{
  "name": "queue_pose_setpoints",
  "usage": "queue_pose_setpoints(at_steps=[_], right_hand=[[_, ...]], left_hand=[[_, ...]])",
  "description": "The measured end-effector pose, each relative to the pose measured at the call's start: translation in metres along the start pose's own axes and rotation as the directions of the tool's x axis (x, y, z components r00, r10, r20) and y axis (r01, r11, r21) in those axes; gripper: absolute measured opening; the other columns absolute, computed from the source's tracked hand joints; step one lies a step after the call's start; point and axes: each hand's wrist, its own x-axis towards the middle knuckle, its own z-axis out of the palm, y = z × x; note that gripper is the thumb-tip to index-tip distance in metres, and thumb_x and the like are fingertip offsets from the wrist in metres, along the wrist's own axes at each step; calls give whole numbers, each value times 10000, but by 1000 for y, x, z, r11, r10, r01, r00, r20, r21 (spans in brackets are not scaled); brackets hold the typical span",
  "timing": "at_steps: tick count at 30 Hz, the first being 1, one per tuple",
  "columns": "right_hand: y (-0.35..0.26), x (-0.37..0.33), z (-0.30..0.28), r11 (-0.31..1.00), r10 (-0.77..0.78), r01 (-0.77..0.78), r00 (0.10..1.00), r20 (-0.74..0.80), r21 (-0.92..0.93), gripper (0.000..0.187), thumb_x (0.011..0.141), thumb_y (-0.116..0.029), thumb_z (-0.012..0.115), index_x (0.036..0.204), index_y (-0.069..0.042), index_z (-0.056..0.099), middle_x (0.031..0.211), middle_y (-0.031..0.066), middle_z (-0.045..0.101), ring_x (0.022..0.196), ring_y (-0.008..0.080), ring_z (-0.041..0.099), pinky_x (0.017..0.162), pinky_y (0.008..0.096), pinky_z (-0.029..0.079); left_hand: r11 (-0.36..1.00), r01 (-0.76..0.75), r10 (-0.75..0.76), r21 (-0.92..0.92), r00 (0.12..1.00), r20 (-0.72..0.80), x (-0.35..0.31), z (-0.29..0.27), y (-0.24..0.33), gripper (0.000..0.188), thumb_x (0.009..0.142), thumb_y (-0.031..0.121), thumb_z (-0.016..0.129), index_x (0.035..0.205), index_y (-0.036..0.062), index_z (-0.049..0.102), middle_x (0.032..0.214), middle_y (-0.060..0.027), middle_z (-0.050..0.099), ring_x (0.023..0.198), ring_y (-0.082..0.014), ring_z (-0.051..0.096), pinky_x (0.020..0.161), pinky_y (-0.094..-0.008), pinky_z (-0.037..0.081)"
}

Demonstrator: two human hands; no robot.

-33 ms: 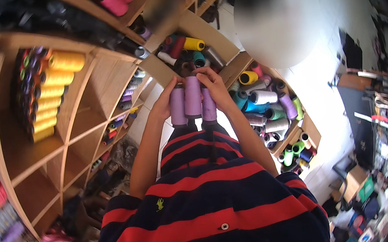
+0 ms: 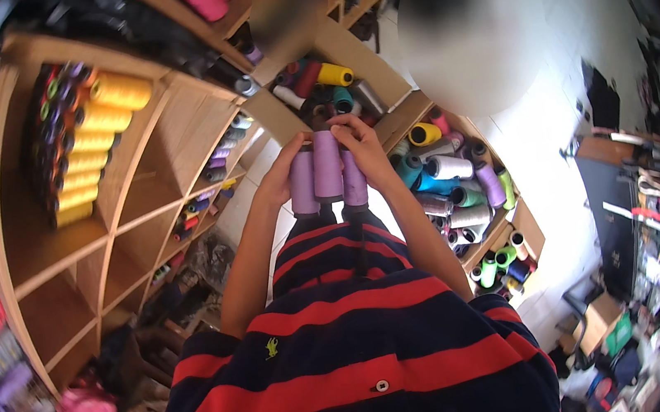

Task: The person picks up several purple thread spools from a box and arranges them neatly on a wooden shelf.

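3 lilac thread cones (image 2: 326,171) held upright side by side above the striped shirt (image 2: 349,353); left hand (image 2: 285,170) wraps the cone at 9 o'clock, right hand (image 2: 364,151) clasps the one at 3 o'clock, fingers curled closed over the tops; wooden shelves (image 2: 172,143) at 10 o'clock hold yellow cones (image 2: 93,145); mixed-colour cones (image 2: 452,181) at 3 o'clock.

Three lilac thread cones (image 2: 326,173) held upright side by side, touching. Left hand (image 2: 282,175) grips leftmost cone, right hand (image 2: 363,150) rightmost. Wooden shelf (image 2: 171,135) left of cones holds yellow spools (image 2: 93,145); mixed-colour spools (image 2: 451,173) right of cones.
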Motion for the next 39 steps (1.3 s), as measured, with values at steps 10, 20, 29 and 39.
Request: queue_pose_setpoints(at_steps=[10, 20, 29, 39], right_hand=[[19, -36, 72, 901, 190, -329, 884, 427, 282, 369, 949, -364, 520, 1146, -51, 521, 897, 74, 575, 572, 153, 523, 500, 314, 447], [128, -88, 92, 482, 755, -866, 489, 437, 134, 349, 886, -279, 622, 1039, 5, 489, 937, 198, 548, 756, 258, 582, 737, 376, 534], [121, -140, 248, 619, 713, -758, 431, 554, -206, 364, 886, -210, 581, 1174, -31, 450, 1017, 137, 549, 911, 298, 600, 876, 494, 508], [97, -80, 497, 995, 68, 7, 653, 754, -96, 462, 859, -114, 663, 1264, 9, 477, 1098, 94, 599, 1024, 163, 566, 894, 304, 453]], left_hand=[[918, -358, 395, 170, 865, -309, -133, -22, -32, 400, 861, 230, 651, 1174, 1, 555, 994, -87, 628, 838, -137, 623, 744, -263, 521], [729, -673, 632, 129, 588, -505, -263, -77, -71, 414, 850, 224, 672, 1223, 102, 542, 1000, -55, 615, 868, -140, 606, 754, -281, 511], [604, -750, 698, 270, 334, -634, -369, -166, -73, 354, 879, 198, 636, 1212, 110, 549, 1003, -72, 602, 862, -154, 611, 767, -285, 512], [474, -604, 863, 641, 176, -473, -466, -258, 92, 529, 788, 268, 750, 1217, 6, 584, 1055, -117, 629, 927, -162, 595, 834, -282, 479]])
